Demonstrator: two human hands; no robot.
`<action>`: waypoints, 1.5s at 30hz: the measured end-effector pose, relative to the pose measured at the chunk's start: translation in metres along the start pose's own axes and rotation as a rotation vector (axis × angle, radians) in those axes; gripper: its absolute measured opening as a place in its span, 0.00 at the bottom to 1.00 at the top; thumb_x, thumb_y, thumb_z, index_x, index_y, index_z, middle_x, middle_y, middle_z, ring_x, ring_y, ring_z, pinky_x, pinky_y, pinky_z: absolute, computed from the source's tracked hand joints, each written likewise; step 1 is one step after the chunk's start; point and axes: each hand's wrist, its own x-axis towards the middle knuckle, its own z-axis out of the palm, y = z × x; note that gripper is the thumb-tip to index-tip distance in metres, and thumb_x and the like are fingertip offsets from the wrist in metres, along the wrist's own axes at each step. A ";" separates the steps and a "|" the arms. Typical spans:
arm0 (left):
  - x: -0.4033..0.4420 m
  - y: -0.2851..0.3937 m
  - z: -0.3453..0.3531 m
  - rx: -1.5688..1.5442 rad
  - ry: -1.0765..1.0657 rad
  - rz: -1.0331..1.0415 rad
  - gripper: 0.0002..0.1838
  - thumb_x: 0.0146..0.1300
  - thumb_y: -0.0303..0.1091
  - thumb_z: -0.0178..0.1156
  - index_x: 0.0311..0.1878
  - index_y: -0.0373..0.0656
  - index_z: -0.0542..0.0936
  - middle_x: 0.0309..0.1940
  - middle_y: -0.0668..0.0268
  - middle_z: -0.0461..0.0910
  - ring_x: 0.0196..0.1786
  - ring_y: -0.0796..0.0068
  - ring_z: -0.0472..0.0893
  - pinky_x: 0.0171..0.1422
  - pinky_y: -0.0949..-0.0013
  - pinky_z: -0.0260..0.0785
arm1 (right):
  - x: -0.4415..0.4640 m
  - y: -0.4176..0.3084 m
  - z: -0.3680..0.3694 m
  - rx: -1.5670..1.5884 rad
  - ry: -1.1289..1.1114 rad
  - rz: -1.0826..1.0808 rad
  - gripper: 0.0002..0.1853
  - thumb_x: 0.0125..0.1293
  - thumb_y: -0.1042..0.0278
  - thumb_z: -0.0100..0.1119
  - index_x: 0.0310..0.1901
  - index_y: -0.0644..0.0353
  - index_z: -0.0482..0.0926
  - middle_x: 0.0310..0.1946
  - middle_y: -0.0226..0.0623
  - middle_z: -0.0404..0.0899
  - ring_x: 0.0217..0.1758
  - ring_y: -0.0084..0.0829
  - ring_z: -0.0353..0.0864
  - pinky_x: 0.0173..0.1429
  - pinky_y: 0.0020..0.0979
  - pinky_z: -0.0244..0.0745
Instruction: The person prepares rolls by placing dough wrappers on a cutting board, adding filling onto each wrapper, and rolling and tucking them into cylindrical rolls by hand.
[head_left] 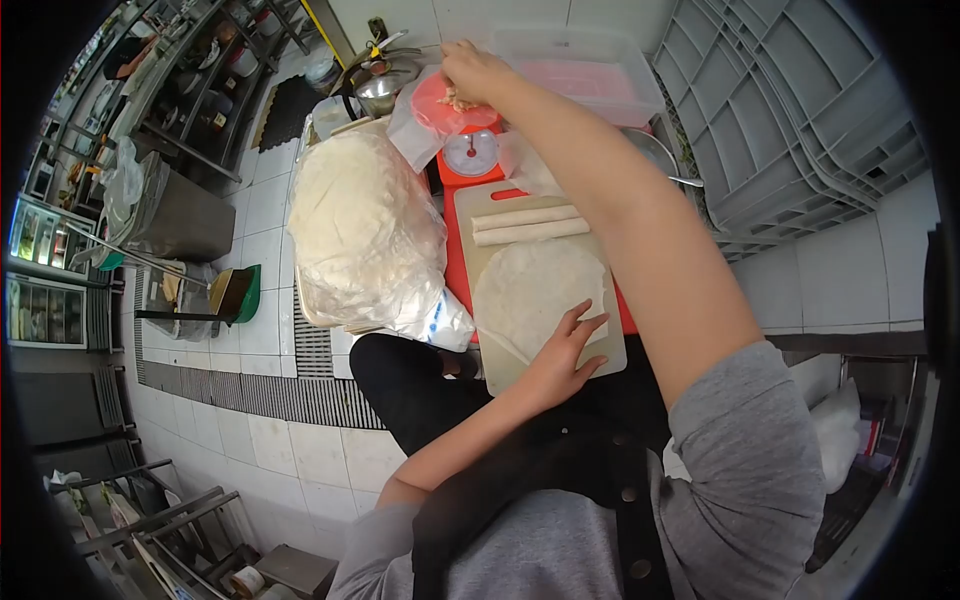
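My left hand (565,360) rests with spread fingers at the lower right edge of a thin round wrapper sheet (540,285). The sheet lies flat on a cutting board (612,350) across my lap. Two pale rolls (530,225) lie side by side along the board's far end. My right hand (475,72) reaches to a red dial kitchen scale (470,155), over its plastic-lined pan (430,100). Its fingers are curled around some light, crumbly filling (458,101), partly hidden by the hand. A large stack of wrapper sheets (365,220) in clear plastic stands left of the board.
Behind the scale is a clear plastic tub (580,75); a metal bowl (650,150) with a handle sits beside it. Grey crates (780,110) rise at the right. Metal pans (378,92) stand at the back left. A dustpan (240,295) is on the tiled floor.
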 end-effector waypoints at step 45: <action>0.007 -0.015 0.003 -0.026 0.039 0.017 0.29 0.67 0.29 0.70 0.70 0.44 0.75 0.76 0.49 0.64 0.72 0.44 0.73 0.68 0.52 0.75 | 0.019 0.010 0.021 0.250 -0.127 0.313 0.11 0.51 0.74 0.75 0.38 0.60 0.86 0.40 0.48 0.89 0.46 0.47 0.89 0.51 0.43 0.84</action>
